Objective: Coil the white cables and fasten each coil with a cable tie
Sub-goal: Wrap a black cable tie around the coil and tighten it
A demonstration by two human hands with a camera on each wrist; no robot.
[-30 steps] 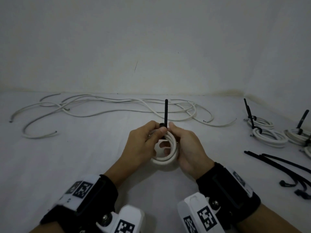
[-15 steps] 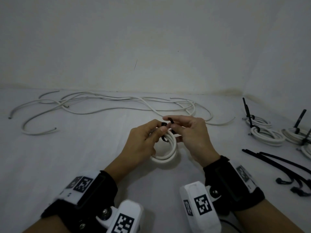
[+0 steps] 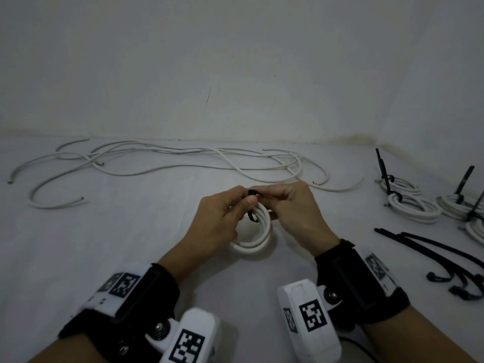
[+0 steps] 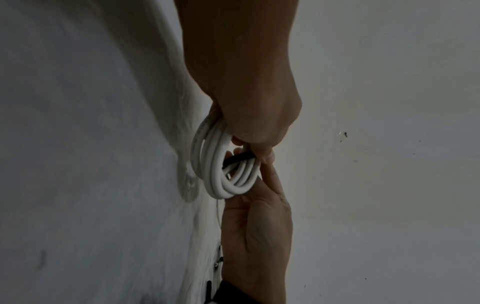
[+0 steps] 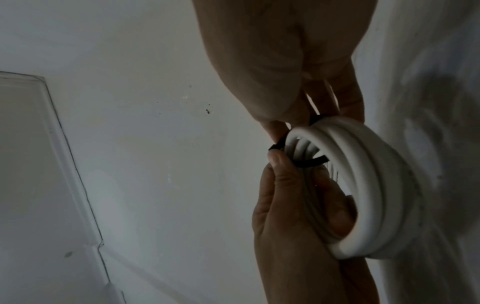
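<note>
A small white cable coil (image 3: 258, 238) stands on edge on the white surface between my two hands. A black cable tie (image 3: 252, 216) loops round its upper part. My left hand (image 3: 242, 206) grips the coil's left side, thumb pressed by the tie's head. My right hand (image 3: 273, 197) pinches the tie at the top of the coil from the right. The left wrist view shows the coil (image 4: 221, 170) and the tie (image 4: 239, 159) under my left hand's fingers. In the right wrist view the tie (image 5: 309, 163) crosses the coil (image 5: 369, 170) between both hands' fingertips.
Loose white cables (image 3: 162, 163) sprawl along the back of the surface near the wall. Several tied coils (image 3: 411, 205) with upright black tie tails sit at the right. Spare black cable ties (image 3: 440, 255) lie in front of them.
The tie's tail stood straight up above the coil a second ago; it no longer sticks up. My right hand came off the coil's side to the top and now pinches the tie.
</note>
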